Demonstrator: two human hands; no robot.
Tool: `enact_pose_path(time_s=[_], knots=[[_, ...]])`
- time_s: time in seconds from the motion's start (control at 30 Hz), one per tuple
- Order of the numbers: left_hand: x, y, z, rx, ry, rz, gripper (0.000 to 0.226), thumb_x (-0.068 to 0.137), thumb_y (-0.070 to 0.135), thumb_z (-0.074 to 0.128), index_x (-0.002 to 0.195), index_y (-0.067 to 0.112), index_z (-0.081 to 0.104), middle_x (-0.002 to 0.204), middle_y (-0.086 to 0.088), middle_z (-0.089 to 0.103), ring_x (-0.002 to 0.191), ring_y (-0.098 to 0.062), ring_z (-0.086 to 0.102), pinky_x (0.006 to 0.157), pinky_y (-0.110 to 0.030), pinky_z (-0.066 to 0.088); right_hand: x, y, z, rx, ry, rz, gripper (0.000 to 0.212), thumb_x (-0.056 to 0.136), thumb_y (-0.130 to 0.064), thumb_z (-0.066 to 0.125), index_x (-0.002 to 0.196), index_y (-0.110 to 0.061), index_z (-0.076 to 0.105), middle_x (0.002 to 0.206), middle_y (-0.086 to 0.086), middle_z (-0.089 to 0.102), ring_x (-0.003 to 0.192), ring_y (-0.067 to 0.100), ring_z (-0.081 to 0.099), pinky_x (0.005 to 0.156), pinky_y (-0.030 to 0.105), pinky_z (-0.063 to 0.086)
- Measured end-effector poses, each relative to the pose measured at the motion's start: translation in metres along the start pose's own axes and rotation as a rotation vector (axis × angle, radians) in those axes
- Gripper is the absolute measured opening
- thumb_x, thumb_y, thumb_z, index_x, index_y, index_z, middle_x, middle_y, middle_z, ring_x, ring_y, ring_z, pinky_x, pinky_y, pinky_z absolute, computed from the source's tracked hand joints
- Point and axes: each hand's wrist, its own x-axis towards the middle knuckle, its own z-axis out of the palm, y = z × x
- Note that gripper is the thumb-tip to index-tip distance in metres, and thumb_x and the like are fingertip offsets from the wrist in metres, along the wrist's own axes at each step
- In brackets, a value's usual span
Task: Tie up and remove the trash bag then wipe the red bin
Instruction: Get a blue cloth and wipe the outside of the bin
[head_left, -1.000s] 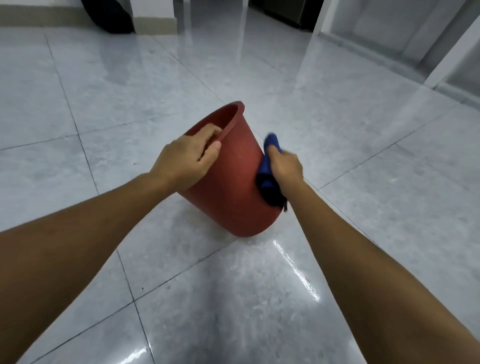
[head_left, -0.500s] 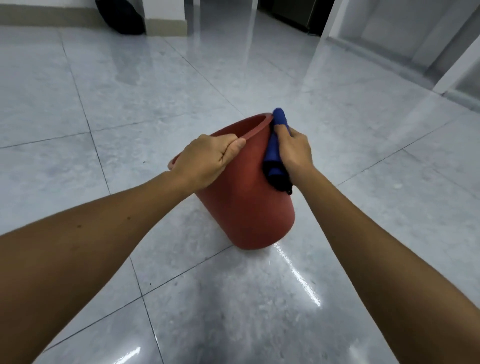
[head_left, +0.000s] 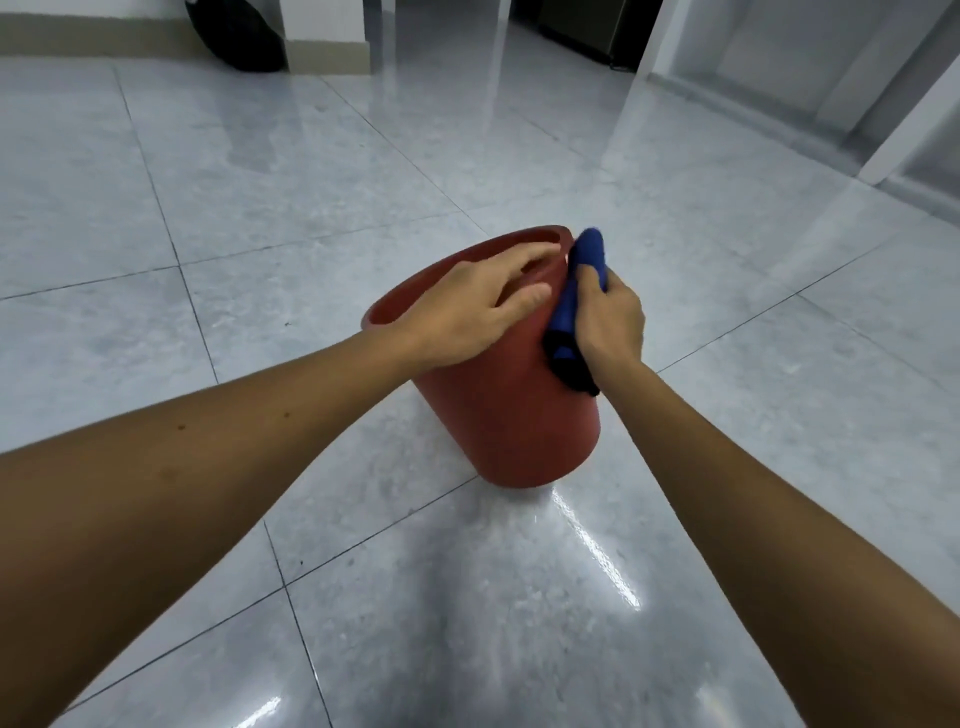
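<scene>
The red bin (head_left: 511, 421) stands on the grey tiled floor in the middle of the view, leaning a little away from me. My left hand (head_left: 470, 309) lies over its near rim with fingers spread across the opening, not gripping. My right hand (head_left: 608, 317) presses a blue cloth (head_left: 574, 306) against the bin's right outer wall, just below the rim. The cloth's upper end sticks up past the rim. No liner shows inside the bin.
A black trash bag (head_left: 234, 36) sits far back left, beside a white pillar (head_left: 324, 31). A dark doorway (head_left: 582, 26) opens at the back. White frames (head_left: 904, 119) run along the right. Glossy floor tiles (head_left: 260, 171) surround the bin.
The bin has tipped back from a strong lean to nearly upright. My left hand has let go of the rim and spread flat. The cloth has slid up the wall to the rim.
</scene>
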Motion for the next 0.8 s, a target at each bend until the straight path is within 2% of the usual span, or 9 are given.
enact_pose_path(time_s=[0.03, 0.1, 0.2, 0.27, 0.37, 0.43, 0.5, 0.7, 0.8], knots=[[-0.008, -0.005, -0.002, -0.025, -0.048, 0.016, 0.045, 0.094, 0.045, 0.042, 0.138, 0.036, 0.037, 0.126, 0.011, 0.06, 0.11, -0.002, 0.056, 0.089, -0.018, 0.042, 0.004, 0.013, -0.008, -0.034, -0.025, 0.052, 0.037, 0.091, -0.05, 0.039, 0.081, -0.024, 0.062, 0.096, 0.008, 0.065, 0.081, 0.025, 0.06, 0.064, 0.03, 0.041], [-0.029, -0.023, -0.008, 0.096, -0.112, -0.016, 0.042, 0.094, 0.051, 0.035, 0.131, 0.033, 0.038, 0.119, 0.008, 0.062, 0.106, -0.01, 0.058, 0.087, -0.027, 0.046, 0.004, 0.044, -0.018, -0.134, -0.11, 0.226, 0.043, 0.095, -0.05, 0.037, 0.086, -0.017, 0.063, 0.1, 0.015, 0.064, 0.084, 0.03, 0.058, 0.07, 0.028, 0.039], [-0.046, -0.036, -0.019, 0.316, -0.133, -0.022, 0.04, 0.084, 0.066, 0.019, 0.09, 0.031, 0.036, 0.069, 0.005, 0.054, 0.064, -0.019, 0.056, 0.057, -0.033, 0.041, -0.009, 0.064, -0.017, -0.166, -0.169, 0.396, 0.049, 0.094, -0.047, 0.034, 0.1, -0.007, 0.063, 0.116, 0.022, 0.063, 0.098, 0.035, 0.056, 0.083, 0.035, 0.044], [-0.037, -0.03, -0.016, 0.361, -0.092, 0.017, 0.044, 0.081, 0.068, 0.015, 0.087, 0.029, 0.034, 0.065, 0.002, 0.053, 0.06, -0.023, 0.055, 0.055, -0.035, 0.042, -0.013, 0.048, -0.012, -0.149, -0.158, 0.314, 0.047, 0.091, -0.047, 0.034, 0.099, -0.012, 0.065, 0.116, 0.02, 0.062, 0.104, 0.035, 0.058, 0.09, 0.04, 0.047], [-0.024, -0.02, -0.005, 0.39, -0.022, 0.065, 0.049, 0.088, 0.06, 0.02, 0.095, 0.018, 0.043, 0.072, -0.006, 0.06, 0.065, -0.032, 0.058, 0.059, -0.037, 0.044, -0.011, 0.009, -0.006, 0.035, -0.142, 0.03, 0.03, 0.087, -0.043, 0.042, 0.081, -0.024, 0.064, 0.103, 0.009, 0.067, 0.086, 0.022, 0.064, 0.072, 0.035, 0.048], [-0.021, -0.021, -0.005, 0.395, 0.001, 0.078, 0.041, 0.094, 0.051, 0.027, 0.097, 0.015, 0.046, 0.074, -0.009, 0.063, 0.067, -0.033, 0.06, 0.062, -0.039, 0.047, -0.004, -0.009, -0.005, 0.108, -0.144, -0.082, 0.029, 0.086, -0.042, 0.045, 0.086, -0.021, 0.067, 0.095, 0.005, 0.069, 0.077, 0.016, 0.064, 0.064, 0.033, 0.048], [-0.022, -0.023, -0.008, 0.363, -0.002, 0.061, 0.032, 0.095, 0.048, 0.029, 0.09, 0.02, 0.043, 0.067, 0.0, 0.057, 0.063, -0.027, 0.057, 0.059, -0.034, 0.043, 0.003, -0.006, -0.006, 0.093, -0.168, -0.085, 0.028, 0.088, -0.041, 0.046, 0.089, -0.024, 0.067, 0.085, -0.002, 0.068, 0.072, 0.012, 0.062, 0.06, 0.028, 0.045], [-0.016, -0.024, -0.015, 0.319, -0.016, -0.031, 0.032, 0.094, 0.053, 0.029, 0.084, 0.026, 0.044, 0.059, 0.012, 0.048, 0.055, -0.003, 0.047, 0.051, -0.02, 0.032, 0.002, 0.042, -0.015, -0.107, -0.26, 0.413, 0.041, 0.094, -0.045, 0.039, 0.094, -0.008, 0.056, 0.076, 0.007, 0.055, 0.078, 0.028, 0.055, 0.073, 0.032, 0.041], [-0.01, -0.022, -0.019, 0.305, -0.027, -0.037, 0.035, 0.094, 0.053, 0.029, 0.083, 0.024, 0.047, 0.061, 0.012, 0.049, 0.058, -0.009, 0.05, 0.053, -0.024, 0.035, 0.004, 0.028, -0.019, -0.012, -0.304, 0.451, 0.039, 0.09, -0.045, 0.05, 0.097, -0.008, 0.059, 0.085, 0.009, 0.061, 0.078, 0.027, 0.058, 0.07, 0.03, 0.043]])
